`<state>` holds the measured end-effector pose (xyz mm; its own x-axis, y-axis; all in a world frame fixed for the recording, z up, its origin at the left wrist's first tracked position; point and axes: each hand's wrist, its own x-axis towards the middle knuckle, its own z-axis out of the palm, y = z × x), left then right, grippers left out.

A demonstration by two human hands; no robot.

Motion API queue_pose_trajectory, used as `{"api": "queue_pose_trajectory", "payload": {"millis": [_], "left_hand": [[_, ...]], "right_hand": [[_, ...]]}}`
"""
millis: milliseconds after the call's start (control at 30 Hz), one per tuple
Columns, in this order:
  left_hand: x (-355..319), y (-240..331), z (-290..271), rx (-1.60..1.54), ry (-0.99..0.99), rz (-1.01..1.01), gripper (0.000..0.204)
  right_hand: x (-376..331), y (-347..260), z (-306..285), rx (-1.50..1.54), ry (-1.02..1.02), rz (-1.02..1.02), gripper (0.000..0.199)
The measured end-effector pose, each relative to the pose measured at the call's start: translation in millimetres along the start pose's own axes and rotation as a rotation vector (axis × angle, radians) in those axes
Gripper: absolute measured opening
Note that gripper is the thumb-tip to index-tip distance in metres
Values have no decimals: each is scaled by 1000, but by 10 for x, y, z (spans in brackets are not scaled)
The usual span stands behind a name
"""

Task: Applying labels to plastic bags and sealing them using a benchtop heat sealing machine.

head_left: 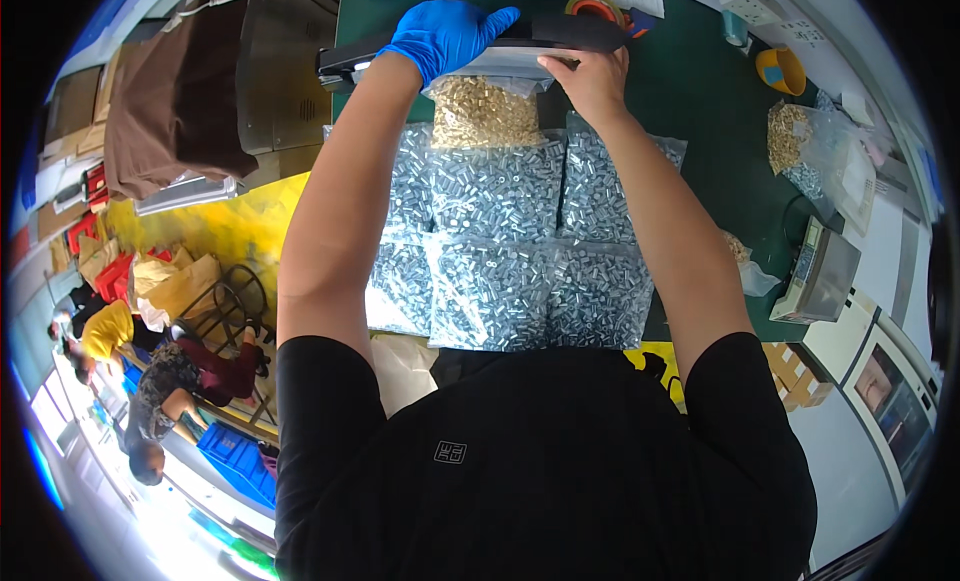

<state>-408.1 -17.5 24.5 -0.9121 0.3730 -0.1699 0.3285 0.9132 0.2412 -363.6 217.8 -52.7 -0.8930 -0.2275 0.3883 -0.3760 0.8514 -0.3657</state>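
A long black bar, like the arm of a bag sealer (pixel 552 31), lies across the far side of the green table. My left hand (pixel 443 36), in a blue glove, is closed over the bar left of its middle, thumb stretched to the right. Bare, my right hand (pixel 592 79) grips the bar's right end, its thumb on the near side and its other fingers partly hidden. Just below, a clear bag of small brass-coloured metal pieces (pixel 485 116) has its upper edge at the bar. It rests against clear bags of small silver metal pieces (pixel 492 291), several of them laid in rows.
A scale (pixel 815 271) stands at the table's right edge. An orange cup (pixel 780 71), tape rolls (pixel 592 8) and another bag of brass-coloured pieces (pixel 787 136) lie farther back. Left of the table is a brown cloth-covered machine (pixel 175 101). People work beyond it near a blue crate (pixel 237 461).
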Motion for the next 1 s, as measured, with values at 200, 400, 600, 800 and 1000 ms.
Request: {"api": "queue_pose_trajectory", "payload": {"millis": [200,400,600,800,1000], "left_hand": [[104,-23,-31,9,-108,-20,83],[119,-6,7,-38,-27,-97,80],[67,70,99,-39,107,-223,66],[60,220,111,66,135,-324,49],[40,193,148,152,244,-246,40]], "right_hand": [[63,-1,-84,144,28,-27,27],[21,382,-218,658,-39,37,37],[-578,284,-369,404,277,348,34],[-1013,-206,-440,441,72,63,26],[-1234,-644,-320,647,-70,47,25]]}}
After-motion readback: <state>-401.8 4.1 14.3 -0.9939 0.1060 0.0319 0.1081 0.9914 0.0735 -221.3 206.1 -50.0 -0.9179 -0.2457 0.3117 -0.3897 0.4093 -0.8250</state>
